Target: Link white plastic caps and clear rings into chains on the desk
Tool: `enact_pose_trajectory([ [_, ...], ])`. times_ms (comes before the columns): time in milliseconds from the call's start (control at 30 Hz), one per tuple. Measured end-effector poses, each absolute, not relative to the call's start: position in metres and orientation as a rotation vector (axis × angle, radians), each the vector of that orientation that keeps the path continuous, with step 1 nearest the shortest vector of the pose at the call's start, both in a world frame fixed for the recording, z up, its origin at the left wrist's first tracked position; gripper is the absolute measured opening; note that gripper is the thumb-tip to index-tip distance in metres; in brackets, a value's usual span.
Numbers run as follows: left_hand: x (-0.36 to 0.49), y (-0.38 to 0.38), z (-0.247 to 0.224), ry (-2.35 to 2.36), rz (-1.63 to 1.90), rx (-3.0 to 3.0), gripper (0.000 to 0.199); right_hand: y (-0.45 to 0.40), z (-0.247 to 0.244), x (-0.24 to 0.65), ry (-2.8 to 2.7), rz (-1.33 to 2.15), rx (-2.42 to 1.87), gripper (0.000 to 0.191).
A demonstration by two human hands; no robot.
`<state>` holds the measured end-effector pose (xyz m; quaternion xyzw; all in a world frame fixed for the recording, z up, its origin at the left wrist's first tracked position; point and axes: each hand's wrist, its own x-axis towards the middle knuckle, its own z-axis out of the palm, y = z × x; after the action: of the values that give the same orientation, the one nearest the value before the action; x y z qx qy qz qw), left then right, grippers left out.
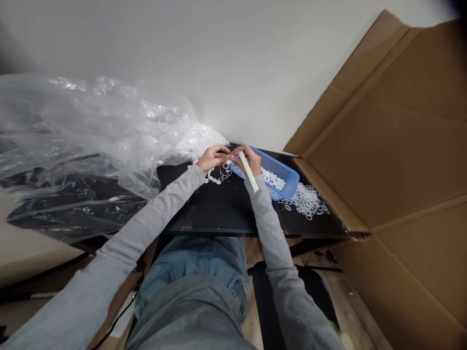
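Over the black table, the fingertips of both hands meet in a pinch. My left hand [214,158] is closed, thumb and fingers together; what it pinches is too small to make out. My right hand [251,158] is also closed, and a pale, flat white stick [248,171] sticks out of it toward my wrist. White round pieces [213,180] and thin white rings [224,171] lie just below and behind the fingers. Right beside my right hand stands a blue plastic basket [291,183], with small white pieces [273,179] in it.
A loose heap of white rings [308,201] lies right of the basket. Crumpled clear plastic sheeting [109,126] covers the left of the black table [215,209]. A large cardboard box [397,131] borders the right side. A pale wall rises behind.
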<state>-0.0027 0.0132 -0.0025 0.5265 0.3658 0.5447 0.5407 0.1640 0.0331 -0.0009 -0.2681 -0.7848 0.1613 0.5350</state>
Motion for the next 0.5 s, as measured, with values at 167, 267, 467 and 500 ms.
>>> enact_pose_trajectory([
  [167,-0.004,0.017,-0.007,0.846,1.201,1.364,0.043,0.035,-0.006,0.163,-1.813,0.393,-0.678,0.023],
  [267,-0.005,0.020,-0.010,0.834,1.179,1.441,0.039,0.034,-0.005,0.164,-1.710,0.391,-0.718,0.020],
  [467,-0.008,0.026,-0.016,0.930,1.222,1.513,0.032,0.044,-0.004,0.187,-1.438,0.210,-0.912,0.021],
  [500,-0.008,0.026,-0.016,0.944,1.244,1.504,0.030,0.046,-0.005,0.190,-1.442,0.185,-0.971,0.023],
])
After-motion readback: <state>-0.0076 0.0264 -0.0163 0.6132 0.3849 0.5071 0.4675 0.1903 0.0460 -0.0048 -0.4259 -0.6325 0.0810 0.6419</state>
